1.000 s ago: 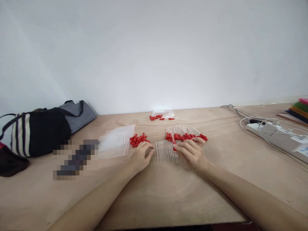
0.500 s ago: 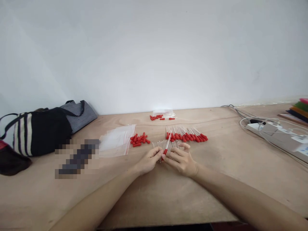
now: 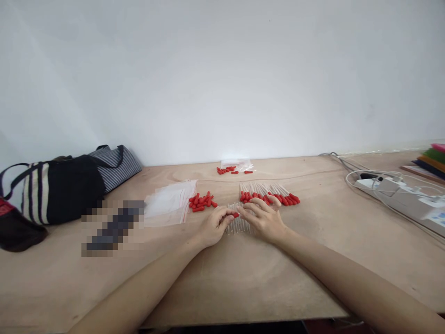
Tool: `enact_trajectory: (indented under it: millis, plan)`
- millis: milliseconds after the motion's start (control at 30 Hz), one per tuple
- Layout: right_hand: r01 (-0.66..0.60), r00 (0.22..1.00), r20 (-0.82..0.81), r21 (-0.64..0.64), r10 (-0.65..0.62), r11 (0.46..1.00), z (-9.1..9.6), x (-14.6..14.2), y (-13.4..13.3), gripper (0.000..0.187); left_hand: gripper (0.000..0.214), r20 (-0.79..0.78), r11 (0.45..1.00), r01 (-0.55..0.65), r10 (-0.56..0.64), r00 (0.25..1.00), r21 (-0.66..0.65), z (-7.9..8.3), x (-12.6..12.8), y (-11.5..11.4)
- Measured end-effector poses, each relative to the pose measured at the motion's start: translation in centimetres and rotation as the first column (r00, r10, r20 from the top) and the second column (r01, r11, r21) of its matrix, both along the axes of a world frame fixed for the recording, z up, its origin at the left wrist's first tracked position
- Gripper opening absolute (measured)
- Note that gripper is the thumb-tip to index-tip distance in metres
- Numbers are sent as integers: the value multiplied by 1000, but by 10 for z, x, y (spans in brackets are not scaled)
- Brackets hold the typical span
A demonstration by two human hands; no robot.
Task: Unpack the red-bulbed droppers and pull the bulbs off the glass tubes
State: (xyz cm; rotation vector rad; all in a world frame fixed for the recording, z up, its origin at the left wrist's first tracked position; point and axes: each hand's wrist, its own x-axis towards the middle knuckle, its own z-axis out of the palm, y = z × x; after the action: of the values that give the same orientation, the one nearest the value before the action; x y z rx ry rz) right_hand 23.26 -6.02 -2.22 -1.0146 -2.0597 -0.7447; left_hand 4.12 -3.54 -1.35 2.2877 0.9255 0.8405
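Note:
Between my two hands is a dropper, its red rubber bulb (image 3: 235,215) showing at the fingertips. My left hand (image 3: 213,226) is closed, thumb and fingers pinching this bulb. Curled fingers of my right hand (image 3: 266,221) meet it from the other side and hide the glass tube. Underneath both hands lies a row of clear glass tubes (image 3: 237,226). Just beyond my right hand, several droppers with red bulbs (image 3: 285,199) lie side by side, tips pointing away. A pile of loose red bulbs (image 3: 201,201) sits beyond my left hand.
Clear zip bags (image 3: 168,204) lie left of the bulbs. Further back are more red bulbs (image 3: 224,170) beside a small bag (image 3: 236,163). Black and striped bags (image 3: 69,190) stand at left, near a blurred dark object (image 3: 116,227). A power strip (image 3: 403,197) with cables occupies the right.
The dropper's glass tube pointed up and away between my hands; now only the red bulb shows, a little farther from me. My right hand has moved slightly forward over the tube.

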Motion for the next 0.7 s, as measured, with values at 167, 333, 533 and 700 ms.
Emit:
enact_trajectory:
  millis: [167,333,533,700]
  plan:
    - [5,995,103,39,-9,999,2,-1,-2,25,20,-14,998,-3,4,1000,60,2,-1,1]
    - [2,996,85,-27,0,1000,-4,-6,-4,24,12,-39,998,-39,41,998,39,3,2,1]
    - [-29,997,61,-124,36,992,-4,-10,-4,23,12,1,992,-85,85,996,92,0,3,1]
    - [-45,999,-13,-309,44,950,4,-10,-5,17,14,4,994,-74,74,997,83,-1,2,1]
